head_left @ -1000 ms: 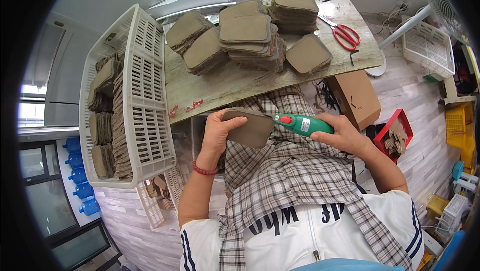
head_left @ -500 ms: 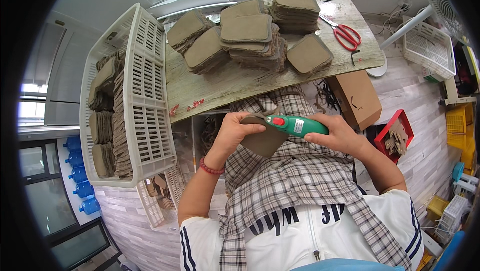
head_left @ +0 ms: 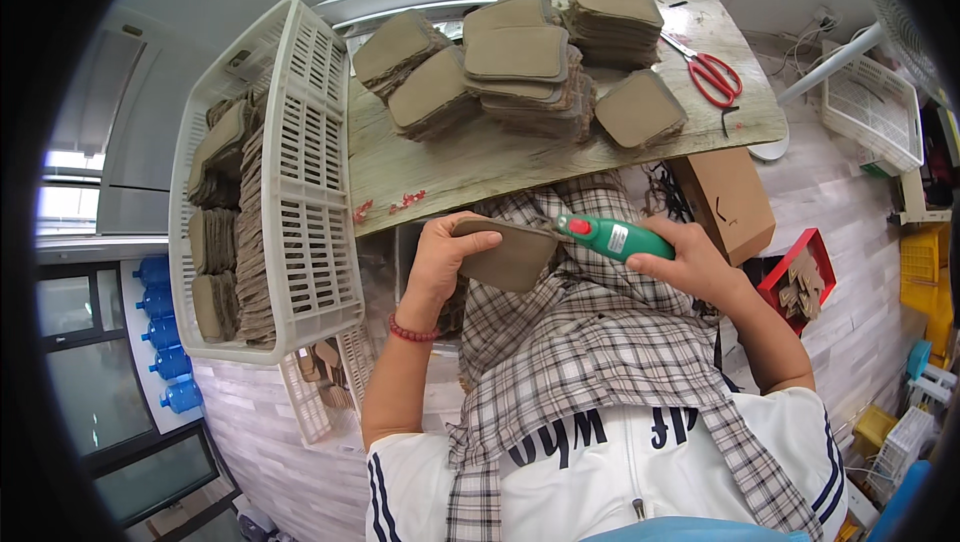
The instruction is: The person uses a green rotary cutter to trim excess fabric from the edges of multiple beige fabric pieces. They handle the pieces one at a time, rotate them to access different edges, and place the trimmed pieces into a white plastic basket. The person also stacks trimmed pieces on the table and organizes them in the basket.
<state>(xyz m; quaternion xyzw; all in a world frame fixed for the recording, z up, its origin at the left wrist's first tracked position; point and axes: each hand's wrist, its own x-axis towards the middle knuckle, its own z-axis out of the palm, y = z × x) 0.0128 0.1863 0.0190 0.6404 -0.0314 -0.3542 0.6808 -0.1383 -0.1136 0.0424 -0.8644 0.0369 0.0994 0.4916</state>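
Observation:
My left hand (head_left: 447, 252) pinches the left end of a flat olive-brown fabric pad (head_left: 508, 260) with rounded corners, thumb on top. Wrapped round a green handheld electric cutter (head_left: 628, 240) with a red button is my right hand (head_left: 690, 260). The cutter's head points left, close to the pad's right edge; whether it touches cannot be made out. Both hands are above my checked apron, just in front of the table. Several stacks of similar pads (head_left: 515, 52) stand on the table, and a shorter stack (head_left: 641, 110) lies nearest to me on the right.
A white plastic basket (head_left: 318, 182) filled with pads stands at the table's left. Red-handled scissors (head_left: 714, 80) lie on the table (head_left: 745, 132). A cardboard box (head_left: 728, 200) and a red tray (head_left: 826, 267) of offcuts are at my right, with a fan (head_left: 905, 27) beyond.
My left hand has shifted slightly left and turned the pad so it lies more level. The cutter has drawn away from the pad's top edge to its right end.

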